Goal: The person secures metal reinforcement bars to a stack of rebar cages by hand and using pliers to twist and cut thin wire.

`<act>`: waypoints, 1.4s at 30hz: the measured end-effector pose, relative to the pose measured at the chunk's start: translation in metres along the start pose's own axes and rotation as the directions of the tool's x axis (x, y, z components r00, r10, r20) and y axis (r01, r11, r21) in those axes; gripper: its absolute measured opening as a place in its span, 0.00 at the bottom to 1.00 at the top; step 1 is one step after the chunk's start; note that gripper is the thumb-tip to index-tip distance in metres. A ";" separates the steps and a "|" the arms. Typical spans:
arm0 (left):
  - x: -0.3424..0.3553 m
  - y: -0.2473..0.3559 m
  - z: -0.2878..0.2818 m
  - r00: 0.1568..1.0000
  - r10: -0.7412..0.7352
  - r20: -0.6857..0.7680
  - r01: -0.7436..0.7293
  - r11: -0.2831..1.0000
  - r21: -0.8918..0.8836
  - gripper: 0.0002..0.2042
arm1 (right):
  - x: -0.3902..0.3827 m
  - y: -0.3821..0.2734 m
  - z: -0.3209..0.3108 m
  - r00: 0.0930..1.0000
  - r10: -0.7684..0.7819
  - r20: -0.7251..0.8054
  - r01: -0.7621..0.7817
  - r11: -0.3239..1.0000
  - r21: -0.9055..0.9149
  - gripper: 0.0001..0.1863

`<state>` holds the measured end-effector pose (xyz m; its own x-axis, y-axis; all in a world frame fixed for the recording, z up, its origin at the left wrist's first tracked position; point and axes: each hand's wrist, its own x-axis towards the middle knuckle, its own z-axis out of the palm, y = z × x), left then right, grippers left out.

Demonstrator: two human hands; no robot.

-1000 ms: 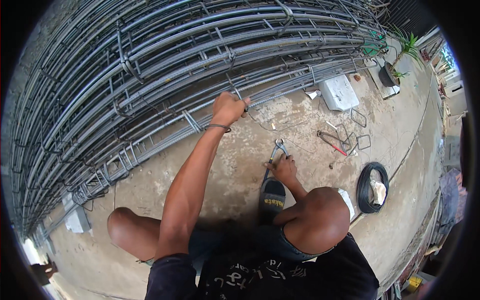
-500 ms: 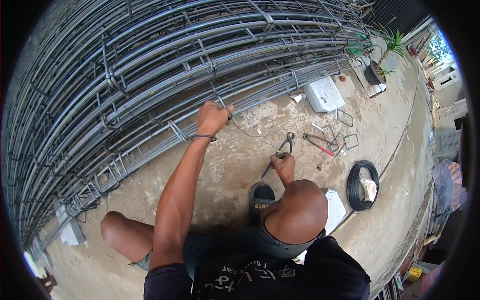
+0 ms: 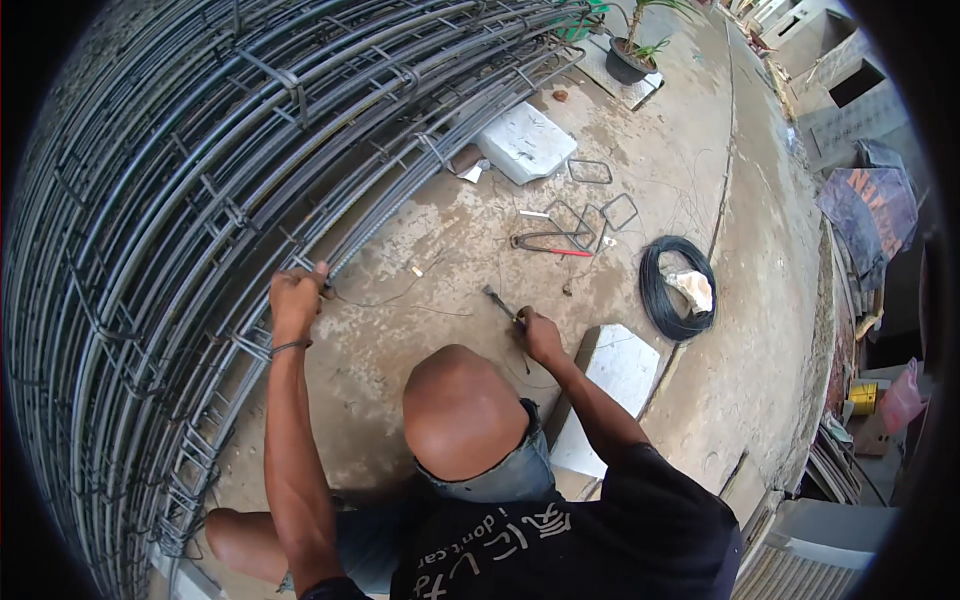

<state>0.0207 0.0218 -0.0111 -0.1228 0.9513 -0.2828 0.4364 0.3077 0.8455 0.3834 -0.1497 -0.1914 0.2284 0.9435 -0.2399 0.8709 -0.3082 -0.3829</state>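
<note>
"Any writing in view?"

"Yes. Pale lettering in two scripts crosses the black shirt (image 3: 610, 540), and orange-red letters mark a purplish sheet (image 3: 868, 205) over at the right. I can make out no label on the tools."

"And the hands?"

"The left hand (image 3: 297, 300) is up against the near edge of the rebar cages (image 3: 300, 92), its grip drawn together on a thin wire (image 3: 372, 305) that trails over the concrete floor (image 3: 430, 232). I can't tell whether it clasps a bar as well. The right hand (image 3: 540, 338) has its grip clamped round the dark pincers (image 3: 499, 300), seen edge-on just above the floor, head pointing up and left."

"What's in the way?"

"A bent knee (image 3: 465, 410) fills the space below and between the hands, and the cages take up the whole left side. A white block (image 3: 615, 375) lies beside the right forearm, another (image 3: 525, 140) near the cages' far end."

"Anything else about?"

"Red-handled pincers (image 3: 570, 252) lie next to some square stirrups (image 3: 620, 212). Right of those is a coil of black wire (image 3: 655, 290) with a pale lump (image 3: 692, 290) inside it. A potted plant (image 3: 628, 62) stands at the top."
</note>
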 end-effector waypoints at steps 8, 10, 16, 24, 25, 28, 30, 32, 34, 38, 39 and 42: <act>-0.001 -0.001 -0.002 1.000 -0.007 0.018 0.007 1.000 -0.013 0.17 | -0.004 0.006 -0.003 0.993 -0.103 -0.058 0.104 0.995 0.007 0.16; 0.000 0.002 -0.002 1.000 0.008 0.021 -0.008 1.000 -0.010 0.17 | 0.002 0.017 -0.001 0.995 -0.094 0.023 0.095 0.994 -0.060 0.16; 0.002 0.003 -0.001 1.000 -0.004 0.004 0.004 0.998 0.070 0.18 | 0.026 0.040 -0.027 0.940 -0.264 0.215 0.131 0.863 0.489 0.10; -0.001 0.003 0.000 1.000 0.002 0.014 -0.003 0.999 0.034 0.18 | -0.015 -0.027 -0.175 0.942 -0.277 -0.189 0.313 0.520 0.795 0.10; -0.003 0.005 0.001 1.000 0.011 0.020 -0.012 1.000 0.029 0.18 | -0.019 -0.030 -0.194 0.894 -0.315 -0.320 0.449 0.603 0.659 0.10; -0.003 0.003 -0.003 1.000 0.008 -0.004 -0.008 0.998 0.057 0.17 | -0.024 -0.052 -0.243 0.763 -0.252 -0.595 0.446 0.871 0.204 0.10; 0.001 -0.004 -0.005 1.000 -0.001 -0.029 0.002 0.998 0.055 0.17 | -0.024 -0.059 -0.260 0.774 -0.188 -0.604 0.487 0.787 0.378 0.06; 0.003 -0.003 0.000 0.999 0.034 -0.018 -0.033 0.998 0.054 0.17 | -0.032 -0.068 -0.285 0.817 -0.211 -0.537 0.557 0.532 0.638 0.16; 0.004 -0.001 0.004 0.999 0.041 -0.026 -0.039 0.994 0.098 0.17 | -0.046 -0.081 -0.308 0.782 -0.381 -0.494 0.598 0.233 0.767 0.24; 0.007 -0.008 0.004 0.999 0.026 -0.034 -0.022 0.992 0.124 0.17 | -0.076 -0.113 -0.318 0.655 -0.647 -0.389 0.307 -0.242 0.920 0.29; 0.008 -0.009 0.003 0.999 0.020 -0.031 -0.016 0.992 0.124 0.17 | -0.085 -0.120 -0.316 0.658 -0.661 -0.361 0.177 -0.330 0.927 0.29; 0.005 -0.008 -0.003 0.998 -0.035 -0.050 0.042 0.985 0.165 0.18 | -0.134 -0.143 -0.281 0.844 -0.506 -0.177 -0.078 -0.441 0.894 0.26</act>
<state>0.0135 0.0236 -0.0179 -0.1818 0.9399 -0.2890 0.5716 0.3402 0.7467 0.3504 -0.1982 0.1458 -0.1712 0.9739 0.1489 -0.7912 -0.0458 -0.6098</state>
